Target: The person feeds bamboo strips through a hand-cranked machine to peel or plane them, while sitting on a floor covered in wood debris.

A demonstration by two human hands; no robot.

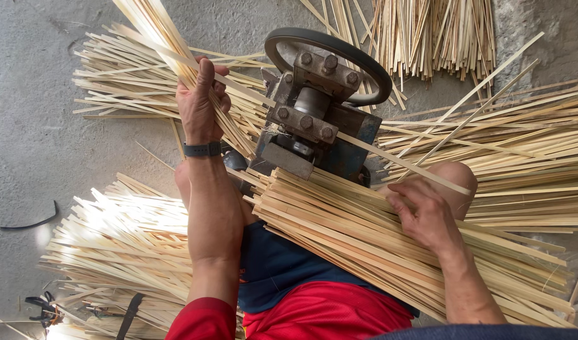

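Observation:
My left hand, a dark band on its wrist, is closed around a bunch of pale bamboo strips that fan up to the top left. A blue and grey metal machine with a black-rimmed wheel stands between my hands. One long thin strip runs out of the machine to the right. My right hand lies on a thick bundle of strips across my lap, with its fingers on that long strip's end.
Heaps of cut bamboo strips lie all round: a pile at the lower left, a stack at the right, more at the top. The grey concrete floor holds a curved black piece. Black-handled pliers lie at the bottom left.

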